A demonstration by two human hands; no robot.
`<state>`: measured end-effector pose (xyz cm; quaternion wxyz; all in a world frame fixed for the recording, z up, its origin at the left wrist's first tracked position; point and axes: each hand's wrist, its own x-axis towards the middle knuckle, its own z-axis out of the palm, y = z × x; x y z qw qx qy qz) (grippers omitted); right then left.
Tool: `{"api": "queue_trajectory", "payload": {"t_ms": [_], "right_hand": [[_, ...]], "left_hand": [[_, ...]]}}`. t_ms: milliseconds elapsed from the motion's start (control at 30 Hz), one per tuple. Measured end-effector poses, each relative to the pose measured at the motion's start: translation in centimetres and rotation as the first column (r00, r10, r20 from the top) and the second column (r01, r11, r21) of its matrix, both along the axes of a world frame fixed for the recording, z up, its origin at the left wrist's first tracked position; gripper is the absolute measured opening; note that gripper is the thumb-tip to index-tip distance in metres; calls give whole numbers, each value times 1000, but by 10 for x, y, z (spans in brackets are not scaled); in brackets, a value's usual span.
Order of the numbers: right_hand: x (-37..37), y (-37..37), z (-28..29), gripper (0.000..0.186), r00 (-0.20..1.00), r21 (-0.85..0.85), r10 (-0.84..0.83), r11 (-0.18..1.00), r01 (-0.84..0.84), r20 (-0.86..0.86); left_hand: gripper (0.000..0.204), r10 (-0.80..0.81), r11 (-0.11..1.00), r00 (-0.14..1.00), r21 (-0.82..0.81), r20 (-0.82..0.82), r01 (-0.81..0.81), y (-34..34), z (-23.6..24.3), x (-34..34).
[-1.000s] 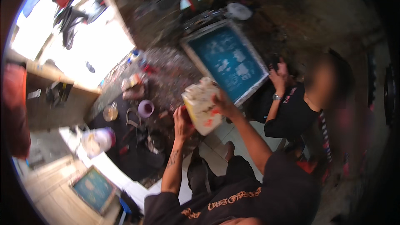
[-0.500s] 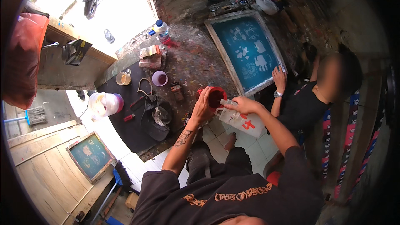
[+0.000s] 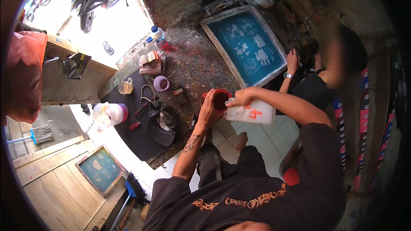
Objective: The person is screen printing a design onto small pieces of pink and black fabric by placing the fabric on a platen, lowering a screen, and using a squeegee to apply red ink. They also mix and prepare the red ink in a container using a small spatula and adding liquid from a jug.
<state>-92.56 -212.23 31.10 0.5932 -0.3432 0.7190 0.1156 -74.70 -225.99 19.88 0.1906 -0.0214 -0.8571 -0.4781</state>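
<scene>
My left hand (image 3: 208, 110) is wrapped round the side of a red plastic cup (image 3: 222, 99), at the near edge of the table. Its inside looks dark red. In my right hand (image 3: 242, 96) is a translucent white jerrycan (image 3: 257, 113) with red marks painted on its side. The jerrycan lies over sideways, its mouth end at the cup's right rim. My fingers hide the spout, and I cannot make out any liquid running from it.
A framed blue-green printing screen (image 3: 245, 47) lies on the stained table (image 3: 188, 55); a co-worker's hand (image 3: 292, 61) is by its right edge. Further left are a purple cup (image 3: 161, 83), a bottle (image 3: 158, 37), a black cap (image 3: 160, 122), a glass mug (image 3: 126, 87) and a white bucket (image 3: 110, 114).
The jerrycan has tipped flatter, and my right forearm has risen and swung further right. The co-worker's hand has moved off the screen frame. My left hand keeps its grip on the cup.
</scene>
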Motion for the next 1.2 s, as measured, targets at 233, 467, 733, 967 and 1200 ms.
{"api": "queue_trajectory", "payload": {"t_ms": [233,467,733,967,1200], "right_hand": [[-3,-4,8,110,998,-41,46,998,-48,-41],[-5,-9,12,105,996,5,75,997,-75,-42],[-7,-20,12,92,993,86,107,991,-102,-53],[-8,-31,37,90,992,114,111,988,-104,-56],[-10,-32,36,89,992,112,101,989,-91,-81]], "left_hand": [[108,31,999,1000,-14,6,-31,5,-1,1],[115,37,999,998,-2,48,-37,6,-2,1],[122,26,999,999,36,26,-27,6,-5,-1],[116,21,1000,1000,11,-2,-21,4,1,-4],[107,30,999,999,24,19,-30,3,4,-6]]}}
